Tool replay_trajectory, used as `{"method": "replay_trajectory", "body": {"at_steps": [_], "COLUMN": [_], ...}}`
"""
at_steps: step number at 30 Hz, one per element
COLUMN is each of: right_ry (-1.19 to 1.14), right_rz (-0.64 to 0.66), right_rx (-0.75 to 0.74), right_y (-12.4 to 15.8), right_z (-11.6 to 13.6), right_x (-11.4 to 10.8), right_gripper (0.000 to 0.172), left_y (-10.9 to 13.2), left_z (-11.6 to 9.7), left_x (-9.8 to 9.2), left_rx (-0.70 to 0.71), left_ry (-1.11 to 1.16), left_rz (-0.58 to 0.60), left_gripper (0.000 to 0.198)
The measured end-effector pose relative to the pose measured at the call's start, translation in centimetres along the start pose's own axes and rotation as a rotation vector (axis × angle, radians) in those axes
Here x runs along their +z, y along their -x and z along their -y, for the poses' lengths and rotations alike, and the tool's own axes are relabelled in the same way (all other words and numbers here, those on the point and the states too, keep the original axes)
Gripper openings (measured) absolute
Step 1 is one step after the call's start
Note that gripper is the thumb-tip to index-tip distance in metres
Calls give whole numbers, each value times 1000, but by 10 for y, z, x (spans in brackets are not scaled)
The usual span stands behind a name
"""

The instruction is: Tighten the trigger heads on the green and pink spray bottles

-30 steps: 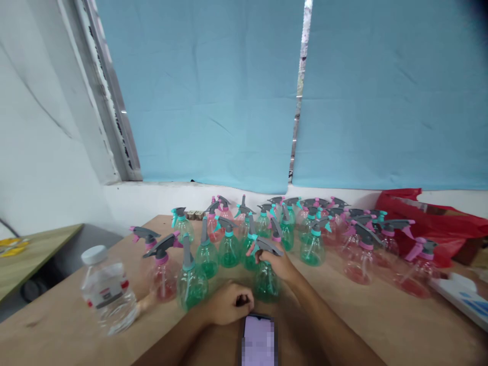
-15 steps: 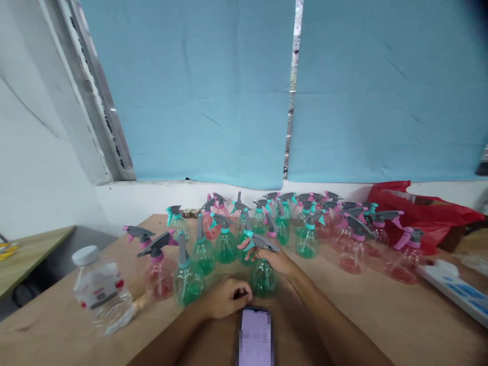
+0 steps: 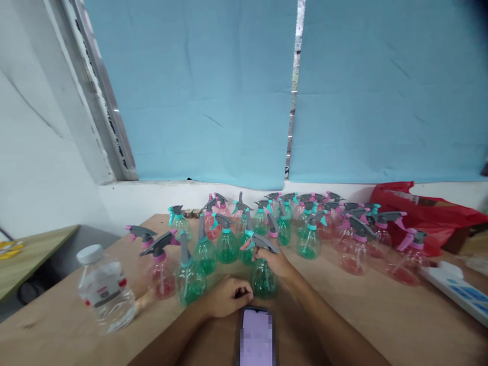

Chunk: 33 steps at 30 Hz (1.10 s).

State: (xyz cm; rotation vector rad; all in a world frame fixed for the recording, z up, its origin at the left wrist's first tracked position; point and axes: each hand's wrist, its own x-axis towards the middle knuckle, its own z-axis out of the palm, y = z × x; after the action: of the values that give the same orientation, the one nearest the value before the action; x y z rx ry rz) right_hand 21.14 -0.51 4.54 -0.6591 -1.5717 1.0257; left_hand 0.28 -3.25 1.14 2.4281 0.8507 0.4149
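Observation:
A green spray bottle (image 3: 264, 280) with a grey and turquoise trigger head (image 3: 263, 242) stands upright on the table in front of me. My right hand (image 3: 273, 259) is wrapped round its neck from the right, its fingers up by the trigger. To the left of this bottle my left hand (image 3: 231, 296) rests on the table, fingers loosely curled and with nothing visible in them. Below it lies a phone (image 3: 257, 333) with a lit, blurred screen. Another green spray bottle (image 3: 190, 284) stands just left of my left hand.
Several green and pink spray bottles fill the table's back, among them a pink one (image 3: 354, 258). A water bottle (image 3: 104, 292) stands at the left. At the right are a red plastic bag (image 3: 427, 218) and a white-and-blue device (image 3: 455, 292). Blue curtains (image 3: 190, 91) hang behind.
The fingers of my right hand, stretched out before, have drawn in round the spray bottle's neck and trigger. My left hand stays put. The view has shifted slightly.

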Motion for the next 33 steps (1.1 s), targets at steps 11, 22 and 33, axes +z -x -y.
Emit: {"method": "replay_trajectory", "body": {"at_steps": [11, 22, 33], "right_ry": [-116, -60, -56], "right_rz": [11, 30, 8], "right_rx": [59, -3, 25], "right_y": [-1, -1, -1], "right_z": [5, 3, 4], "right_x": [4, 2, 5], "right_gripper": [15, 38, 33], "left_y": [1, 0, 1], "left_z": [3, 3, 2], "left_x": [2, 1, 0], "left_rx": [-27, -50, -14], "left_ry": [-6, 14, 8], "left_rz": [7, -2, -5], "left_gripper": [23, 20, 23]}}
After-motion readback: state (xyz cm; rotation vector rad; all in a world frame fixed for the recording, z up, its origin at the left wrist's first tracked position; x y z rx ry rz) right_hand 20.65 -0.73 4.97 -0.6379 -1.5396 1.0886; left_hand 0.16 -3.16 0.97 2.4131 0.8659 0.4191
